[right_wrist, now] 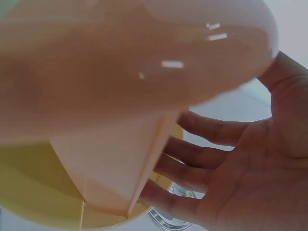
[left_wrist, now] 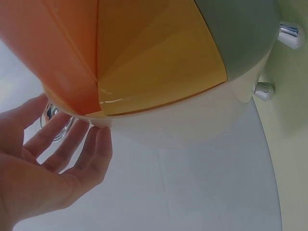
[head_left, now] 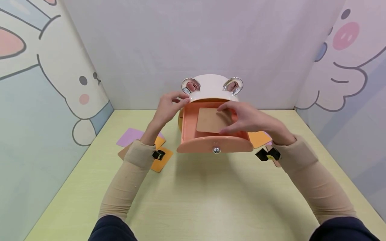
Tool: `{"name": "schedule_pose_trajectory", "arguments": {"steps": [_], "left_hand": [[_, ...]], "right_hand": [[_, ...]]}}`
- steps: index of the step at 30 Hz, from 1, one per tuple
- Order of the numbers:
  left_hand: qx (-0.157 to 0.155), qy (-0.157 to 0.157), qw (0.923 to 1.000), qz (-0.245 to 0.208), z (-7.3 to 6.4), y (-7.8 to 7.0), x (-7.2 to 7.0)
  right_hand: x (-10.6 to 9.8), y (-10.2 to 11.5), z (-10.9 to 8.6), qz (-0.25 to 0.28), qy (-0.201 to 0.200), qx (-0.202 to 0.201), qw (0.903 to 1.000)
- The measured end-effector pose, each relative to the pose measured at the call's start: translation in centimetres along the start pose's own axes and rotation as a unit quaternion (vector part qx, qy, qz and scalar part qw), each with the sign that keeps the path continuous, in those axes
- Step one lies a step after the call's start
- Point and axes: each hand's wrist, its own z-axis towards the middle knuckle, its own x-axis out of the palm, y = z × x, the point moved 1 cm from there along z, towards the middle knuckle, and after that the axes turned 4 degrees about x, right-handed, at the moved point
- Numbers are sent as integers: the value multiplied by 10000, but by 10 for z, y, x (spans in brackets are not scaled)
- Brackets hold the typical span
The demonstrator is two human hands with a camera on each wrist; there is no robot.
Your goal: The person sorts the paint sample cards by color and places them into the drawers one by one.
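A peach drawer with a round silver knob stands pulled out of a white rounded storage box with silver ring ears. My left hand holds the box's upper left rim beside an ear; in the left wrist view its curved fingertips meet that rim. Within the drawer is a thin brown square card. My right hand reaches over the drawer's right side, its fingers and thumb at opposite edges of the card. In the right wrist view, the drawer front hides the card.
Left of the box lie a purple card and orange cards, partly under my left wrist. Another orange card lies right of the box, with more cards behind my right wrist. A pale wall stands behind the table.
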Motion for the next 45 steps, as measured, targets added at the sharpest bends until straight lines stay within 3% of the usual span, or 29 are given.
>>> {"name": "schedule_pose_trajectory", "arguments": {"steps": [18,27,32,40,42,45], "left_hand": [[31,9,10000,6,1,0,0],[33,2,10000,-11,0,-1,-1],[51,-12,10000,-32,-2,-3,-3],[76,-16,10000,-29,-3,-3,-3],[84,-34,10000,-17,-2,-3,-3],[96,-46,9999,40,-2,-3,-3]], "right_hand": [[8,-4,7,-2,-59,-74,10000],[6,-3,-1,-3,-92,-41,9999],[2,-5,-15,140,-522,59,9985],[-9,-36,-45,122,-1946,167,9807],[-11,-52,-51,-106,-2090,419,9770],[-11,-83,-60,-522,-1946,995,9744]]}}
